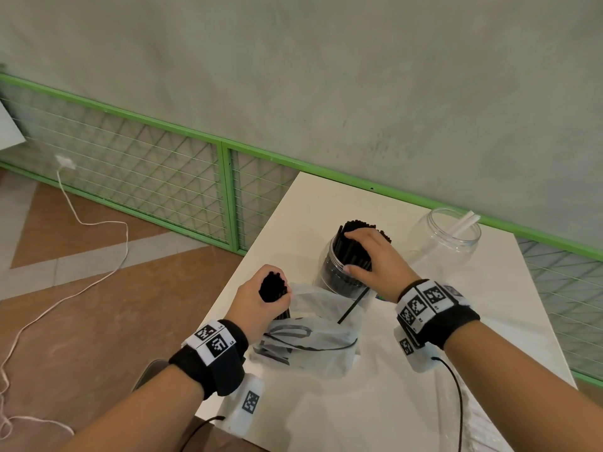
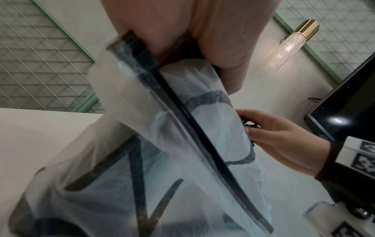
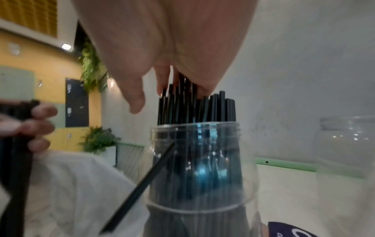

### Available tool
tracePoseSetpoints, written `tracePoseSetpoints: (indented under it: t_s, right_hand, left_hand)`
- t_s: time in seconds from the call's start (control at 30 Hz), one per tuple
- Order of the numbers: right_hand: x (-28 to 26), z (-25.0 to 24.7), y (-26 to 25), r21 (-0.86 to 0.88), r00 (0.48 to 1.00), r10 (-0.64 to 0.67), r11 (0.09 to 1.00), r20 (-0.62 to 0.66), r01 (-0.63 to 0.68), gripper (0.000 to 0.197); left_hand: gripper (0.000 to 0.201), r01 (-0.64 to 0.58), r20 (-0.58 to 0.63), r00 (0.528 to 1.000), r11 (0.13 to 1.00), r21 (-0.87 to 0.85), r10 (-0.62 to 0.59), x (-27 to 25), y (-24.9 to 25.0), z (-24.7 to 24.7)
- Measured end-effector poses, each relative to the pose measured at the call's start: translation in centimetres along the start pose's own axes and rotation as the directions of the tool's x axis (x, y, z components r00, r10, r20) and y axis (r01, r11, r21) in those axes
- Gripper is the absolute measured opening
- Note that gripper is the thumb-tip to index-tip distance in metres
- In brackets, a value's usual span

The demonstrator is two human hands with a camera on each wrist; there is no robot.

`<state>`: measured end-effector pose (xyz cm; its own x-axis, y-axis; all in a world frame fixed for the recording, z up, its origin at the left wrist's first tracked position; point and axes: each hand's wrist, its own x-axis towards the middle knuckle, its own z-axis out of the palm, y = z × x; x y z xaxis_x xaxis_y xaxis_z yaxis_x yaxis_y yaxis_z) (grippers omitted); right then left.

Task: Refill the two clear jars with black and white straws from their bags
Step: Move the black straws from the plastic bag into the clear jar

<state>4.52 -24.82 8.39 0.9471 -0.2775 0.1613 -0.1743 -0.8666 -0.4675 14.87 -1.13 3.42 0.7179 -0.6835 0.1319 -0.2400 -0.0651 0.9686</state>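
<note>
The white rectangular table [image 1: 408,370] carries two clear plastic jars. The near jar [image 1: 339,272], toward the middle of the surface, is packed with black straws [image 1: 355,246]; the far jar [image 1: 443,239], by the back edge, holds what looks like only one or two white straws [image 1: 465,223], though the glare makes the count unsure. One translucent white printed bag [image 1: 313,334] lies crumpled near the left edge; a second bag is not clearly visible.

The right hand [image 1: 375,256] curls over the straws standing in the near jar, fingers and thumb closed round their tops. The left hand [image 1: 261,298] clamps a bundle of black straws [image 1: 274,288], their lower ends still inside the bag.

Risks: the jar looks nearly full, so forcing the bundle in could tip it or spill straws. One loose black straw [image 1: 354,305] already leans against the jar's outside and could roll off the left edge. The bag could drag upward with the bundle.
</note>
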Motion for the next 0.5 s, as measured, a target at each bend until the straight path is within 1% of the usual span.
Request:
tracePoseSetpoints:
  t_s: [0.03,0.1,0.17,0.23,0.27,0.33,0.4,0.5]
  right_hand:
    - [-0.2,0.4,0.2,-0.056,1.000,-0.020,0.998,0.006,0.020,0.052]
    - [-0.3,1.0,0.4,-0.131,0.997,-0.055,0.990,-0.052,0.048,0.044]
    - [-0.2,1.3,0.3,-0.173,0.987,-0.112,0.981,-0.119,0.091,0.039]
    - [0.1,1.2,0.4,-0.199,0.969,-0.184,0.968,-0.167,0.150,0.040]
    - [0.4,1.0,0.5,-0.206,0.961,-0.199,0.966,-0.193,0.159,0.040]
    - [0.8,0.3,0.7,-0.196,0.950,-0.193,0.970,-0.244,0.146,0.036]
    - [0.8,0.0,1.0,-0.173,0.952,-0.155,0.978,-0.263,0.112,0.032]
    - [0.3,0.1,1.4,-0.133,0.970,-0.101,0.988,-0.223,0.073,0.026]
  left_hand:
    - [0.018,0.001,0.000,1.000,1.000,-0.002,-0.001,0.0,0.0,0.0]
    - [0.017,0.001,0.001,1.000,1.000,-0.005,-0.001,0.1,-0.1,0.1]
    - [0.018,0.007,0.000,1.000,1.000,-0.002,-0.007,0.1,0.0,0.1]
    - [0.020,0.013,-0.005,1.000,1.000,0.010,-0.013,0.1,0.0,0.1]
    - [0.020,0.016,-0.005,1.000,1.000,0.019,-0.016,0.1,0.0,0.1]
    - [0.019,0.020,-0.004,1.000,0.999,0.037,-0.020,0.1,-0.1,0.0]
    - [0.019,0.020,-0.002,1.000,0.999,0.036,-0.020,0.1,-0.2,-0.1]
    - [0.017,0.018,0.002,1.000,0.999,0.031,-0.018,0.1,-0.2,0.0]
